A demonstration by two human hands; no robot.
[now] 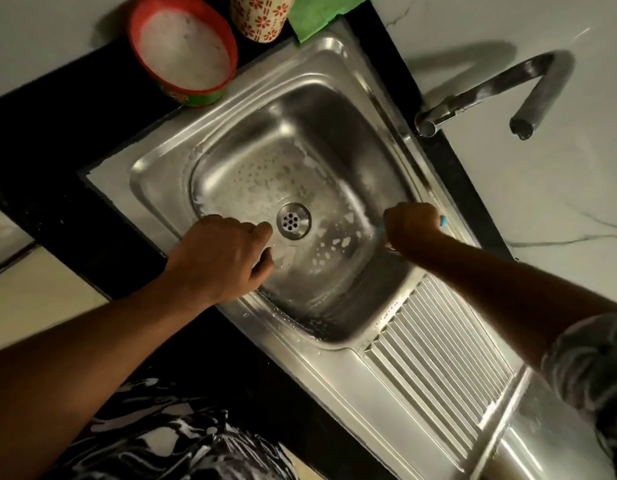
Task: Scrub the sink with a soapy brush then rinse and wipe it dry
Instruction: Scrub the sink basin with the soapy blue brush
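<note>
Two bare hands reach down into a stainless steel sink (161, 174) set in a dark tabletop (58, 133). The left hand (220, 258) rests over the near edge of the basin, fingers loosely curled and holding nothing, its knuckles just beside the round drain (294, 220). The right hand (411, 224) is closed in a fist around a brush (443, 221) at the far wall of the basin; only a small blue tip of it shows past the fist (the bristles are hidden, so whether they touch the steel cannot be told).

Patches of white foam (334, 242) lie scattered over the basin floor, thickest around the drain and toward the right hand. The ribbed draining board (438, 368) runs off to the lower right, under the right forearm.

At the top left corner of the sink stands a red-rimmed bowl (184, 51) filled with pale soapy water, partly on the tabletop and touching the sink's rim. Just beside it is a cup (260, 15) with a red flower pattern, and next to that a green cloth (317, 13) overlaps the sink's far corner. A curved metal tap (490, 88) rises from the far edge, its spout turned away from the basin and out over the pale marbled wall (508, 22). A patterned black-and-white sleeve (591, 368) covers the right upper arm.
</note>
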